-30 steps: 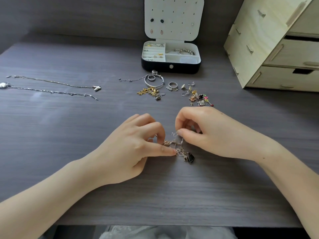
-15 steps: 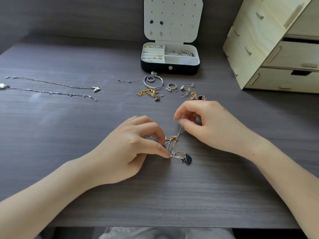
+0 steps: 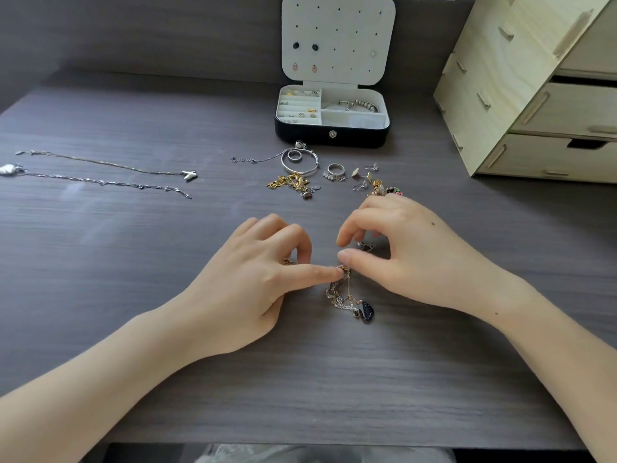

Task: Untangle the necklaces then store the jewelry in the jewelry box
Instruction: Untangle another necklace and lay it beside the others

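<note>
Silver chains, two straightened necklaces [image 3: 107, 165], lie side by side along the left edge of the grey tabletop [image 3: 133, 329], well apart from everything else. Toward the middle, near the front edge, the left hand [image 3: 253, 282] rests with its fingers [image 3: 302, 243] curled. Its thumb reaches right to the top of the tangled necklaces [image 3: 345, 294] and pinches a gold strand there.

Beyond the hands lies loose jewelry: a silver bangle [image 3: 287, 167], a heap of gold pieces [image 3: 288, 182], a ring [image 3: 335, 169] and some earrings [image 3: 362, 177]. Behind these, at the back edge, the jewelry box [image 3: 334, 137] stands open with its lid [image 3: 337, 38] upright. Studs are pinned in the lid, and small pieces and a bracelet lie in the compartments.

The tangle lies on the tabletop between the two hands, its dark pendant [image 3: 366, 311] at the near end. The right hand [image 3: 414, 259] pinches the same knot from the other side, thumb and forefinger tips close together and the other fingers bent. A pale wooden drawer unit [image 3: 534, 95] fills the back right corner.
</note>
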Demonstrator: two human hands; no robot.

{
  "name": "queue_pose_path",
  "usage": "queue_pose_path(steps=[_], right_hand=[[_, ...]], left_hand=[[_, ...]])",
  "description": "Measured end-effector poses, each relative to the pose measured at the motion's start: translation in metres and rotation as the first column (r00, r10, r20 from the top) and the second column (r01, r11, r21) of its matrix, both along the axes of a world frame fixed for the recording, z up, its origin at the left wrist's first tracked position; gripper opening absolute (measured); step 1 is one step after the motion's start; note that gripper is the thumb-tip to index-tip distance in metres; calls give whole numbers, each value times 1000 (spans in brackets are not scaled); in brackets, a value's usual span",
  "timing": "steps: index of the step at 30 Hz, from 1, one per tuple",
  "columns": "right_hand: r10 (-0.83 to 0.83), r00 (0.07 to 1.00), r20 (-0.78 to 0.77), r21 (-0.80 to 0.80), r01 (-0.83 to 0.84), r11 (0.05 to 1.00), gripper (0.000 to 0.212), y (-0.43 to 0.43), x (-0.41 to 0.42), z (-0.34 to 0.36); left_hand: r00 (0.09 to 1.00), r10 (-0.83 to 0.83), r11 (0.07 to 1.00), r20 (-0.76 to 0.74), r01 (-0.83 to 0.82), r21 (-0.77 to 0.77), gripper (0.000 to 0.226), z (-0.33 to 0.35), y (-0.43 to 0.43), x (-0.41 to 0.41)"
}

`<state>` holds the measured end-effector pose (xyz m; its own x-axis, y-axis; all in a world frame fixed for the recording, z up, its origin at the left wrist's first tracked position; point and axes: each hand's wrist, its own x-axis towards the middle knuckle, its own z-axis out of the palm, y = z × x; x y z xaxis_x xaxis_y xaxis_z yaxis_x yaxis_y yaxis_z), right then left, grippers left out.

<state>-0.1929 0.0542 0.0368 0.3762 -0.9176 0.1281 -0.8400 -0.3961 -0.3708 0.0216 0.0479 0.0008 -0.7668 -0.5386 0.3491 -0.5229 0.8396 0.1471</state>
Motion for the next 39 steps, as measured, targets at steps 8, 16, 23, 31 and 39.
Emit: queue_pose_path(steps=[8, 16, 23, 31, 39], right_hand=[[75, 996, -39, 45, -73, 996, 9, -2, -3, -1], [148, 982, -116, 87, -138, 987, 17, -1, -12, 7], [196, 966, -169, 177, -166, 970, 25, 3, -17, 17], [158, 987, 4, 153, -157, 976, 10, 4, -8, 10], [141, 988, 57, 116, -147, 982, 6, 5, 7, -1]], left_hand=[[1000, 14, 998, -3, -14, -68, 56, 5, -2, 2], [999, 31, 994, -17, -33, -105, 54, 11, -6, 7], [1000, -16, 998, -11, 16, -54, 56, 12, -4, 5], [994, -102, 993, -48, 105, 49, 60, 6, -2, 4], [979, 15, 997, -205, 1, 77, 44, 9, -3, 4]])
